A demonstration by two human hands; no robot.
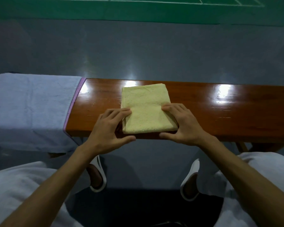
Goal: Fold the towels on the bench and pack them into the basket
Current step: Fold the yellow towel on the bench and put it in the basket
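A folded yellow towel (146, 107) lies as a neat rectangle on the glossy brown wooden bench (220, 112), reaching its near edge. My left hand (108, 130) holds the towel's near left corner, fingers on top and thumb along the bench's front edge under the towel. My right hand (182, 126) holds the near right corner the same way. A pale blue towel (28, 110) with a lilac border lies spread over the bench's left end and hangs down its front. No basket is in view.
Grey floor lies beyond the bench, with a green court surface (138, 12) farther back. My knees in pale trousers and my feet in white slippers (97, 176) are below the bench's near edge. A bench leg (241, 146) shows at the right.
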